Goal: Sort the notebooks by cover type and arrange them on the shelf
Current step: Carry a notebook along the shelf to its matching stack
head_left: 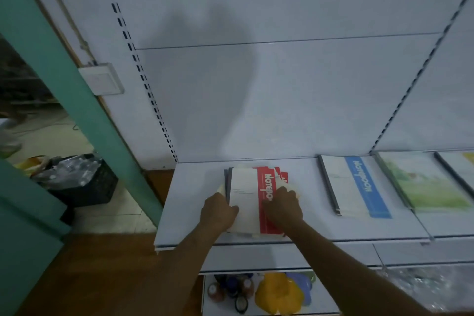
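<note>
- A white shelf [195,187] ran across the lower half of the frame, from centre to the right edge, backed by a white panel [282,84] with slotted uprights.
- A stack of red-banded notebooks [246,202] lay flat on the shelf at lower centre. The top cover was white with a red stripe bearing the word "Notebook"; further red covers showed fanned out just behind it at the stack's right side.
- The left hand [218,213] held the stack's left edge, its grip curled round the dark spine side.
- The right hand [283,206] rested on the red stripe, fingers bent over the stack's right edge; its grip appeared to be grasping the notebooks there.
- A blue-banded notebook [356,185] with a dark spine lay flat on the same shelf, to the right and well apart from the stack.
- A green-covered notebook [423,182] lay just beside it on the adjoining shelf section, at the right of the frame. Another notebook's edge showed at the far right, cut off by the frame.
- A lower shelf at bottom centre held small bottles [230,290] and a yellow object [278,295], too blurred to identify.
- A black crate [87,185] stood on the floor at the left, beside a teal frame [77,84].
</note>
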Action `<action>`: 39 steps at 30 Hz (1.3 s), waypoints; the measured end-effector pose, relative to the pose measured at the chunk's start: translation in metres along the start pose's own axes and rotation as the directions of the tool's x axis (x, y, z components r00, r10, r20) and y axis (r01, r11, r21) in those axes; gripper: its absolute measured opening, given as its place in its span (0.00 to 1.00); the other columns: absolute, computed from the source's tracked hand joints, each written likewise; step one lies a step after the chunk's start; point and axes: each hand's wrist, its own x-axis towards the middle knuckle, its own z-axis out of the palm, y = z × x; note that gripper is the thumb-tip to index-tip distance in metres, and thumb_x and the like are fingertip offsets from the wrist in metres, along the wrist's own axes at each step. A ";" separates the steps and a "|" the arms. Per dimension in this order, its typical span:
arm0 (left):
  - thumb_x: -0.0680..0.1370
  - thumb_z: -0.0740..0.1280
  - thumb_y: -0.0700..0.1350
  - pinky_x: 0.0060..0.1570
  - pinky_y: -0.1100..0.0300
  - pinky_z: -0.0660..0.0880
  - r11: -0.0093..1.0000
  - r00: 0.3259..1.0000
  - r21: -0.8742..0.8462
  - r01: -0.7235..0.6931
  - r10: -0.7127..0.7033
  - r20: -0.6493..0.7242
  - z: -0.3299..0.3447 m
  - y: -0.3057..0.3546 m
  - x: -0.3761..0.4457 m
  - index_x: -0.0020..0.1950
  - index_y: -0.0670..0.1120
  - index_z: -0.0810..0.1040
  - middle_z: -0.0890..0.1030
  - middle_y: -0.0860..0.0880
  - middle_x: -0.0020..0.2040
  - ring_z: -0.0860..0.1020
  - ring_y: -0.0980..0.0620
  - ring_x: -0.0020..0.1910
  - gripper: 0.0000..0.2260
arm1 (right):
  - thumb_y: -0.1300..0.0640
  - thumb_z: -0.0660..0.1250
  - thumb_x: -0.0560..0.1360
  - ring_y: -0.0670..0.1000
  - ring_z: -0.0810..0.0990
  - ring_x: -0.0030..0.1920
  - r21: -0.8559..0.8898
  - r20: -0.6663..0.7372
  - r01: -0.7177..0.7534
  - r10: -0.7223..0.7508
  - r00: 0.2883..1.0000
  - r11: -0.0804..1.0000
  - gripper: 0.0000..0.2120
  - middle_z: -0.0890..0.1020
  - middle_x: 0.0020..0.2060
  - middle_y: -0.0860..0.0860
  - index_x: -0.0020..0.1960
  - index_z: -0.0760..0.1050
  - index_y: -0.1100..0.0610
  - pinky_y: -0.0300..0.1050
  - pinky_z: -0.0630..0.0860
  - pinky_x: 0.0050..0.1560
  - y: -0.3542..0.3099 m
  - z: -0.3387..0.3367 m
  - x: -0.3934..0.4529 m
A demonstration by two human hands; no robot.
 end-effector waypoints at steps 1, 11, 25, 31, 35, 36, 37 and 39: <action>0.75 0.69 0.46 0.45 0.62 0.75 1.000 1.000 -0.008 -0.005 0.005 -0.004 0.001 -0.002 0.000 0.60 0.39 0.78 0.81 0.42 0.56 0.80 0.46 0.51 0.16 | 0.43 0.62 0.73 0.55 0.80 0.46 0.015 -0.005 0.000 0.000 1.000 1.000 0.18 0.78 0.48 0.53 0.53 0.71 0.56 0.54 0.80 0.51 0.001 0.002 0.001; 0.75 0.71 0.41 0.50 0.52 0.79 0.929 0.984 -0.350 0.117 -0.061 0.166 -0.018 -0.009 0.004 0.59 0.39 0.76 0.79 0.42 0.55 0.78 0.45 0.50 0.14 | 0.48 0.62 0.77 0.49 0.82 0.40 0.296 0.017 -0.028 0.024 1.000 0.955 0.14 0.82 0.44 0.50 0.56 0.71 0.57 0.42 0.79 0.39 -0.002 -0.001 -0.002; 0.82 0.60 0.42 0.30 0.54 0.80 0.817 0.754 -0.555 -0.156 0.462 0.468 0.016 0.114 -0.049 0.66 0.54 0.59 0.74 0.47 0.60 0.79 0.47 0.48 0.17 | 0.47 0.56 0.79 0.50 0.77 0.44 0.325 -0.471 -0.094 0.247 0.847 0.941 0.14 0.78 0.49 0.50 0.59 0.68 0.54 0.45 0.74 0.48 0.052 -0.130 -0.078; 0.82 0.58 0.42 0.29 0.57 0.78 0.760 0.513 -0.573 -0.306 0.639 0.573 0.107 0.191 -0.143 0.66 0.53 0.59 0.74 0.45 0.60 0.78 0.46 0.49 0.15 | 0.43 0.54 0.79 0.51 0.76 0.49 0.415 -0.665 -0.243 0.475 0.576 0.877 0.18 0.72 0.58 0.52 0.65 0.65 0.50 0.48 0.75 0.54 0.165 -0.197 -0.176; 0.81 0.59 0.43 0.27 0.57 0.78 0.711 0.321 -0.568 -0.414 0.698 0.640 0.161 0.232 -0.231 0.67 0.54 0.58 0.74 0.44 0.62 0.79 0.42 0.51 0.16 | 0.46 0.57 0.79 0.51 0.80 0.47 0.628 -0.628 -0.206 0.645 0.434 0.750 0.17 0.78 0.55 0.50 0.65 0.65 0.51 0.52 0.79 0.51 0.237 -0.235 -0.250; 0.81 0.59 0.43 0.27 0.57 0.79 0.703 0.290 -0.565 -0.432 0.702 0.651 0.172 0.241 -0.251 0.66 0.54 0.58 0.73 0.45 0.62 0.78 0.42 0.52 0.17 | 0.46 0.58 0.79 0.51 0.80 0.47 0.661 -0.620 -0.203 0.678 0.395 0.722 0.18 0.78 0.54 0.49 0.66 0.64 0.52 0.52 0.79 0.51 0.254 -0.244 -0.266; 0.81 0.60 0.44 0.28 0.55 0.80 0.694 0.262 -0.565 -0.447 0.705 0.659 0.183 0.251 -0.269 0.66 0.55 0.58 0.73 0.46 0.62 0.78 0.43 0.52 0.17 | 0.46 0.58 0.79 0.51 0.80 0.47 0.682 -0.619 -0.198 0.700 0.356 0.704 0.18 0.78 0.54 0.49 0.66 0.65 0.52 0.51 0.79 0.50 0.269 -0.252 -0.280; 0.81 0.60 0.44 0.32 0.51 0.81 0.666 0.207 -0.568 -0.483 0.717 0.665 0.204 0.270 -0.303 0.66 0.54 0.59 0.73 0.48 0.61 0.79 0.45 0.52 0.17 | 0.46 0.58 0.79 0.49 0.80 0.45 0.710 -0.624 -0.171 0.723 0.296 0.683 0.17 0.78 0.53 0.48 0.64 0.65 0.51 0.48 0.78 0.47 0.297 -0.270 -0.306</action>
